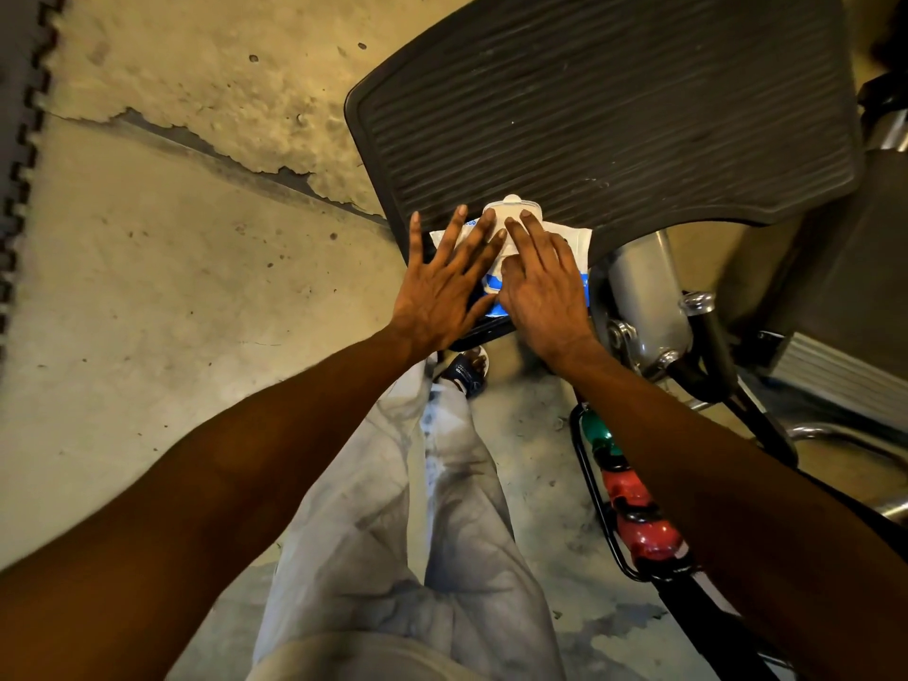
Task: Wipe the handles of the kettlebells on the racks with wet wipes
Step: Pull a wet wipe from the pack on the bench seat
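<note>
A pack of wet wipes (511, 238) lay on the near edge of a ribbed black platform (609, 105), both hands flat on top. The left hand (442, 282) had its fingers spread; the right hand (540, 287) pressed straight fingers over the lid. Kettlebells (634, 503) sat racked below the right forearm.
</note>
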The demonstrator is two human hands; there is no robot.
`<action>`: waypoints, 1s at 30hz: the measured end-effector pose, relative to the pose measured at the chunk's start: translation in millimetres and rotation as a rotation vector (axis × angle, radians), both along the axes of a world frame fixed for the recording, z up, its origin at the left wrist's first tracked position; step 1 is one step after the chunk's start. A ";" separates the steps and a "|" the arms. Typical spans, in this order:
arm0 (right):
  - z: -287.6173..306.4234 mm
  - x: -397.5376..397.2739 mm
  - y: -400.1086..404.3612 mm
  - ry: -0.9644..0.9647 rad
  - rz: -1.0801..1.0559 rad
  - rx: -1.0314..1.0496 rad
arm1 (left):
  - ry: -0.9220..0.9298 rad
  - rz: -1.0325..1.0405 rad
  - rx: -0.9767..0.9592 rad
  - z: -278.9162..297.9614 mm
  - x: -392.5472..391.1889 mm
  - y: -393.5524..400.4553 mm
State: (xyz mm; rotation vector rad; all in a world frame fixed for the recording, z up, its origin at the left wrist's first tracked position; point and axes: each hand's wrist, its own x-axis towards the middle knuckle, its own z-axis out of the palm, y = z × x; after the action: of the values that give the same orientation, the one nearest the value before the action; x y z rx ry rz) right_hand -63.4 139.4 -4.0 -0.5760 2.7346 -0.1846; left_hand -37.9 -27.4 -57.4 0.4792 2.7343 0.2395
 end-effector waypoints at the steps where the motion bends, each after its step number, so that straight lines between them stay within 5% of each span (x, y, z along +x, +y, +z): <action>1: -1.0 1.4 1.6 0.008 0.019 0.042 | -0.001 0.004 -0.003 -0.2 0.2 0.9; 9: 5.5 27.9 8.4 0.073 -0.136 -0.010 | -0.029 0.030 -0.051 1.1 0.9 6.6; 30: 93.7 62.0 4.8 0.105 -0.669 -0.673 | -0.221 0.081 -0.141 34.6 -9.3 25.2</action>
State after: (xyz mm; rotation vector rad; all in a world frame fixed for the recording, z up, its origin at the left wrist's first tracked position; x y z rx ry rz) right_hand -1.4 144.2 89.8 0.2229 2.8227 -1.2871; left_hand -47.2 -2.2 -22.8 0.2857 2.5350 0.1113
